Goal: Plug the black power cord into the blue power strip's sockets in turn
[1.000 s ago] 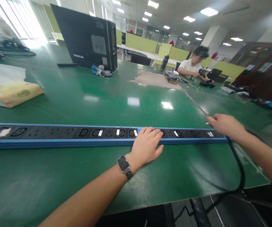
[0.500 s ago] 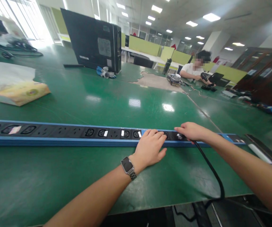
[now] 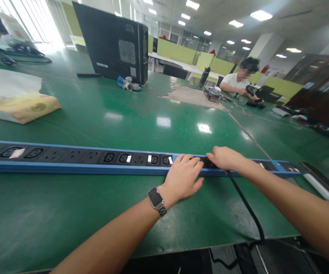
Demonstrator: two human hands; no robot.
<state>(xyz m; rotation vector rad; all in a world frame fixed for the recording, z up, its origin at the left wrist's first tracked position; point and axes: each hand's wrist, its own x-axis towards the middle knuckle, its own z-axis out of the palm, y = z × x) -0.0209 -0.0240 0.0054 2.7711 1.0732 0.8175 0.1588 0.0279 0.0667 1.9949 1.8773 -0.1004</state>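
Note:
A long blue power strip (image 3: 81,170) with black sockets lies across the green table. My left hand (image 3: 183,176), a watch (image 3: 156,199) on its wrist, rests flat on the strip right of the centre, fingers slightly spread over it. Just to its right, my right hand (image 3: 224,158) is closed round the end of a black cable (image 3: 246,203) at the strip's sockets. The plug is hidden under the fingers, so I cannot tell how it sits. From there the cable runs down over the table's front edge.
A tissue pack (image 3: 24,108) stands on the left. Farther back are a black computer case (image 3: 113,45), gloves (image 3: 128,83) and a dark bottle (image 3: 203,77). A person (image 3: 240,82) sits at the far right with a black device. Cables and bags lie at the back left.
My right hand has moved a little left along the strip with the cable, closer to my left hand. The white piece seen beside its fingers no longer shows. My left hand stays on the strip.

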